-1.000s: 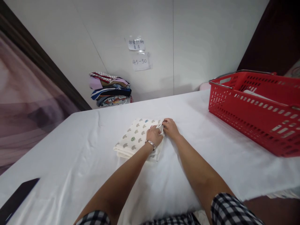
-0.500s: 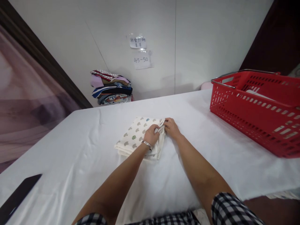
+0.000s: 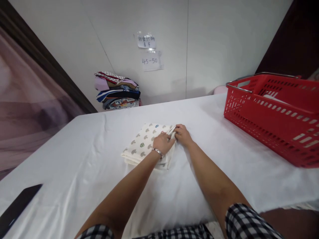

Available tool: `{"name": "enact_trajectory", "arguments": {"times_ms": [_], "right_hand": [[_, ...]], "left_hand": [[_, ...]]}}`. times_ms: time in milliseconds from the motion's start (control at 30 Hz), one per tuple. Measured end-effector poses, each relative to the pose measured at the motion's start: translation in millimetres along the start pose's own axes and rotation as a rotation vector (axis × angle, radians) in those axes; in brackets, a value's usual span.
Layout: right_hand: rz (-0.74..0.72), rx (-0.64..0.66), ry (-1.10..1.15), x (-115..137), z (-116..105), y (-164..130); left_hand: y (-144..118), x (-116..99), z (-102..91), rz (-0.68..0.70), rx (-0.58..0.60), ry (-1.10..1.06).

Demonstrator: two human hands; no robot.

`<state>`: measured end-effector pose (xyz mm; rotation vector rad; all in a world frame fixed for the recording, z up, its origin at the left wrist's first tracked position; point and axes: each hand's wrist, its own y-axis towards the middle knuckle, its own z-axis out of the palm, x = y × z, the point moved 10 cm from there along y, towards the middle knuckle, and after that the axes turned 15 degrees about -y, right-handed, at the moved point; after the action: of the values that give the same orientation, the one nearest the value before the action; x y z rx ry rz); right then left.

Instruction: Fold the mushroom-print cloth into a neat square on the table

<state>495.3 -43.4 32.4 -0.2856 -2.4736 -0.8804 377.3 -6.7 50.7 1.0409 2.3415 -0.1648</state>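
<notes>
A folded cream garment (image 3: 142,144) printed with small grey and green shapes lies in the middle of the white-covered table (image 3: 82,156). My left hand (image 3: 163,143), with a bracelet at the wrist, rests on the garment's right part, fingers curled on the fabric. My right hand (image 3: 182,135) pinches the garment's right edge, close beside the left hand.
A red plastic basket (image 3: 271,114) with a metal handle stands at the right, with something white inside. A stack of folded colourful clothes (image 3: 117,90) sits at the far left by the wall. Two paper notes (image 3: 149,51) are on the wall. A dark flat object (image 3: 17,207) lies at the near left.
Both hands stay on the garment's right edge with only small finger shifts. The view has tilted slightly.
</notes>
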Motion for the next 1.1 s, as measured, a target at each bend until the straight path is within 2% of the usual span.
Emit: {"name": "enact_trajectory", "arguments": {"times_ms": [233, 533, 767, 967, 1100], "right_hand": [[-0.015, 0.007, 0.003, 1.9, -0.3, 1.0], [-0.033, -0.032, 0.001, 5.1, -3.0, 1.8], [0.123, -0.016, -0.086, -13.5, 0.1, 1.8], [0.334, 0.079, -0.249, -31.0, 1.6, -0.6], [0.401, 0.145, -0.309, -35.9, 4.4, -1.1]], "left_hand": [[2.9, -8.4, 15.1, -0.049, 0.052, 0.22], [4.4, -15.8, 18.1, -0.036, 0.087, 0.28], [2.9, -15.0, 15.3, 0.012, 0.116, 0.291], [0.4, -14.0, 17.4, 0.028, 0.099, 0.258], [-0.3, -12.7, 18.1, 0.039, 0.083, 0.245]]}}
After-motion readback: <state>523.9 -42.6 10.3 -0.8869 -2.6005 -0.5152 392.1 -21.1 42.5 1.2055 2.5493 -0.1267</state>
